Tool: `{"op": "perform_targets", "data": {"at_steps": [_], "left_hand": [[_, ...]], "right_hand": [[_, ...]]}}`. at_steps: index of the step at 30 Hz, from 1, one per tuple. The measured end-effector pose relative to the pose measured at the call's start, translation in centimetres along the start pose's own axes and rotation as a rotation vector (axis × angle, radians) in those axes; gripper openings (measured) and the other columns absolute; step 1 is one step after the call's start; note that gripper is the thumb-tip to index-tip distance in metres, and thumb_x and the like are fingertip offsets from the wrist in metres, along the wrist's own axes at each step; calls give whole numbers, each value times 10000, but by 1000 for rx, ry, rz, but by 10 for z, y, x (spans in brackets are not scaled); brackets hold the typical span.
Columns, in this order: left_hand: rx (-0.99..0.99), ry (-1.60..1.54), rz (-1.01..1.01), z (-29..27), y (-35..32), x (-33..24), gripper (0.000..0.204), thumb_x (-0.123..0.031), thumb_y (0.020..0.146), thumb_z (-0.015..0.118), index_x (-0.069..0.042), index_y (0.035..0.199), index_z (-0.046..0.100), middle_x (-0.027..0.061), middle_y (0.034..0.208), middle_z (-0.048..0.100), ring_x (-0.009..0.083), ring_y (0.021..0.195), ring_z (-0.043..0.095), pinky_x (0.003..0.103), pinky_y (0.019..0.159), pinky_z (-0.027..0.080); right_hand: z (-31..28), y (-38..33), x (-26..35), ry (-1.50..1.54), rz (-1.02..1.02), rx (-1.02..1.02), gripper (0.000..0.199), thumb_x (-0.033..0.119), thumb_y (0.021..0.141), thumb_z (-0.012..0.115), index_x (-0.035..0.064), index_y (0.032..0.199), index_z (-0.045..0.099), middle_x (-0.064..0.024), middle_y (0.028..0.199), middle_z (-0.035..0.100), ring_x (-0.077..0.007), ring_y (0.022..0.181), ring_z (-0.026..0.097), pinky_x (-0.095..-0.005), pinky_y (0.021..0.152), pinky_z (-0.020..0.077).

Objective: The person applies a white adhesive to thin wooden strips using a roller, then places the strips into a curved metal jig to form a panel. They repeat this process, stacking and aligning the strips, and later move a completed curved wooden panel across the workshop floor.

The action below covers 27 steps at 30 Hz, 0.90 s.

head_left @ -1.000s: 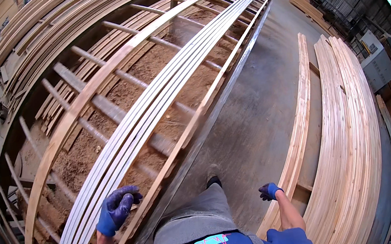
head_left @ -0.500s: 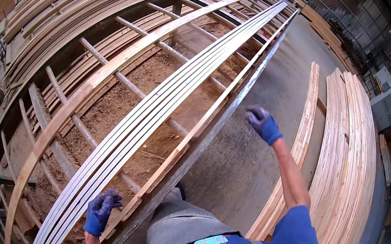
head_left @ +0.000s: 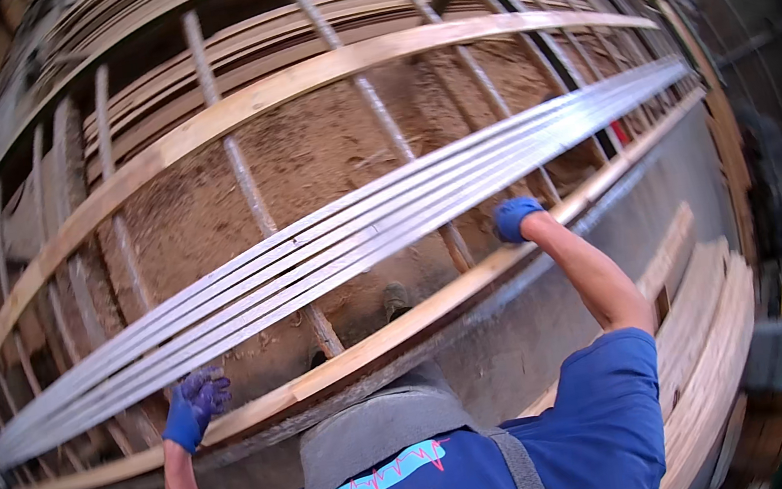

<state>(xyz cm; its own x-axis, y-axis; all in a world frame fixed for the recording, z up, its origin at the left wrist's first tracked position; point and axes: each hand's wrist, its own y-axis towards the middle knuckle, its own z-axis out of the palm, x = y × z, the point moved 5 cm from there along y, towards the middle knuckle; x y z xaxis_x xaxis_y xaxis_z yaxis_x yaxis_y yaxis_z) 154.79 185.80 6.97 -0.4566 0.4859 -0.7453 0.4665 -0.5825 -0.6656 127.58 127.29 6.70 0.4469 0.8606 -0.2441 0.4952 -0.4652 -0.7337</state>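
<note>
Several long whitish boards (head_left: 331, 248) lie side by side across the rungs of a low metal rack (head_left: 245, 180). My left hand (head_left: 196, 407), in a blue and purple work glove, hovers near their left part, by the near edge. Its fingers are apart and nothing is in them. My right hand (head_left: 515, 219), gloved the same way, is reaching over the near side, close to the front edge of the whitish boards. Its fingers are hidden and blurred, so their grip does not show. A pale wooden strip (head_left: 366, 349) runs along the rack's near edge, in front of me.
A single natural-wood board (head_left: 287, 86) crosses the rack farther back. Sawdust (head_left: 177, 236) covers the ground beneath the rungs. More long planks (head_left: 230, 46) lie stacked beyond. Behind my right arm rests a pile of light boards (head_left: 704, 339), with a pale box (head_left: 778, 328) beside it.
My right hand has moved from over the floor to the rack's near side. My view has turned right, and the rack now lies more crosswise. My left hand stays near the rack's near edge.
</note>
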Motion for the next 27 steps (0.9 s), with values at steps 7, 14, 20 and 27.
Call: {"op": "perform_targets", "data": {"at_steps": [7, 14, 20, 27], "left_hand": [[-422, -805, -226, 10, 70, 80, 260, -256, 914, 522, -73, 1093, 570, 126, 1081, 631, 260, 942, 621, 385, 796, 527], [-603, -1403, 436, 30, 161, 68, 436, -396, 938, 404, -119, 1252, 525, 107, 1270, 547, 276, 1148, 527, 411, 971, 442], [-615, -1249, 689, 12, 208, 54, 544, -449, 949, 346, -78, 1335, 440, 131, 1394, 422, 318, 1265, 404, 474, 1077, 298], [-643, -1352, 359, 80, 249, -54, 607, -440, 947, 319, -29, 1392, 355, 147, 1466, 320, 362, 1338, 293, 521, 1114, 186]], "right_hand": [[33, 64, -31, 278, -510, -601, 459, 359, 829, 578, 107, 1212, 572, -196, 1262, 531, -400, 1189, 454, -445, 1022, 358], [46, 79, -45, 141, -435, -650, 547, 358, 817, 598, 71, 1273, 500, -214, 1323, 466, -405, 1245, 390, -454, 1057, 292], [-10, 93, -43, 375, -495, -548, 261, 212, 854, 555, 100, 1077, 632, -191, 1077, 628, -366, 1024, 572, -424, 869, 460], [-38, 124, -123, 268, -164, -639, 441, 352, 826, 558, 50, 1147, 584, -207, 1211, 559, -343, 1072, 555, -435, 926, 426]]}}
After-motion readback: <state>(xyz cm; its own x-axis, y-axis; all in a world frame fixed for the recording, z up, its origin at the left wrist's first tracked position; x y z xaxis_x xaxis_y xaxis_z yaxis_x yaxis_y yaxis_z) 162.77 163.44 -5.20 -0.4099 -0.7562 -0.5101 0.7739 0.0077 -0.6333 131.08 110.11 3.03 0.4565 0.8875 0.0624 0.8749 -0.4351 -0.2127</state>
